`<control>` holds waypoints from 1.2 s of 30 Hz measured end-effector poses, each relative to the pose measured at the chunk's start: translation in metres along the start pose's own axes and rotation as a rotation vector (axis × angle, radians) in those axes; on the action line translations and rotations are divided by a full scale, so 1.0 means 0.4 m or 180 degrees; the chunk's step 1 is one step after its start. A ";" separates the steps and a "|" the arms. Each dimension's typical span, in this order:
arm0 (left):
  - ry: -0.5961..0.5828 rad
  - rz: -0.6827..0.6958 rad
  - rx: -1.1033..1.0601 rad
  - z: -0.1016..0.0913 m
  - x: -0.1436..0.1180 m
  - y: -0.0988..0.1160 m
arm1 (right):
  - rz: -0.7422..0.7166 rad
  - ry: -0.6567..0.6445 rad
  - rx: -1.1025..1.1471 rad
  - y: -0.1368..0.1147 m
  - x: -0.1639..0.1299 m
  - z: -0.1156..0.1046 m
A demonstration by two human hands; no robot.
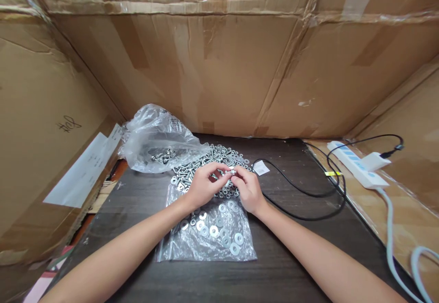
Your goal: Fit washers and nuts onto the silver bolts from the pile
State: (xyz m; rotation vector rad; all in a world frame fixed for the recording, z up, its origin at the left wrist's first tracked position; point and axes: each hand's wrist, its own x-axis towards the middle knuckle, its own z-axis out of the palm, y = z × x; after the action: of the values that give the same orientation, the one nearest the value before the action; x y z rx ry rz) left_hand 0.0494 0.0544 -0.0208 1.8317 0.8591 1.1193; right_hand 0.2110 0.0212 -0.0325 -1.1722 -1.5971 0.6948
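Observation:
My left hand and my right hand meet fingertip to fingertip over a dark wooden table. Between them they pinch a small silver bolt with what looks like a nut or washer on it. Below the hands lies a flat clear plastic bag with several loose washers on top. Behind the hands spreads a pile of bolts and nuts.
A crumpled clear bag holding more bolts sits at the back left. A black cable loops across the table's right side to a white power strip. Cardboard walls enclose the table on three sides. A small white tag lies by the pile.

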 end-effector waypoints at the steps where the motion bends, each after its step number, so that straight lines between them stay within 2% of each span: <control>1: -0.0071 -0.0285 -0.0268 0.003 0.000 0.006 | -0.0078 0.0058 -0.0046 0.000 0.001 -0.002; 4: -0.0373 -0.0921 -0.0907 0.010 0.000 0.014 | -0.0410 0.0199 -0.0160 0.000 0.002 -0.011; 7: -0.0460 -0.1166 -0.1149 0.015 0.002 0.007 | -0.0801 0.0211 -0.0350 0.000 0.004 -0.017; 10: -0.0409 -0.1174 -0.1230 0.019 0.001 -0.005 | -0.0910 0.0165 -0.0496 0.002 0.007 -0.019; 18: -0.0051 -0.0789 -0.0845 0.023 -0.011 -0.003 | -0.0729 -0.0081 -0.0544 0.012 0.012 -0.014; 20: 0.0020 -0.0552 -0.0605 0.021 -0.014 -0.006 | -0.0796 -0.0094 -0.0550 0.013 0.012 -0.013; 22: 0.0087 -0.0123 -0.0163 0.017 -0.015 -0.011 | -0.0849 -0.0091 -0.0575 0.014 0.012 -0.012; 26: -0.0056 0.1098 0.0795 0.004 -0.012 -0.018 | -0.0866 -0.0169 -0.0575 0.018 0.014 -0.010; 30: -0.0082 0.2148 0.1689 -0.009 -0.004 -0.021 | -0.0621 -0.0156 -0.0525 0.026 0.013 -0.011; 33: -0.0164 0.2483 0.2107 -0.014 -0.002 -0.020 | -0.0529 -0.0144 -0.0560 0.035 0.014 -0.013; 36: -0.0154 0.2513 0.2216 -0.012 -0.005 -0.020 | -0.0499 -0.0133 -0.0554 0.040 0.016 -0.012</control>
State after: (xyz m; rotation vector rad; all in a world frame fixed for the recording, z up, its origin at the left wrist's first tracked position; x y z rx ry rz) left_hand 0.0433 0.0576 -0.0273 2.9209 0.5157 1.3162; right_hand 0.2211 0.0326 -0.0421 -1.1478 -1.7919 0.4892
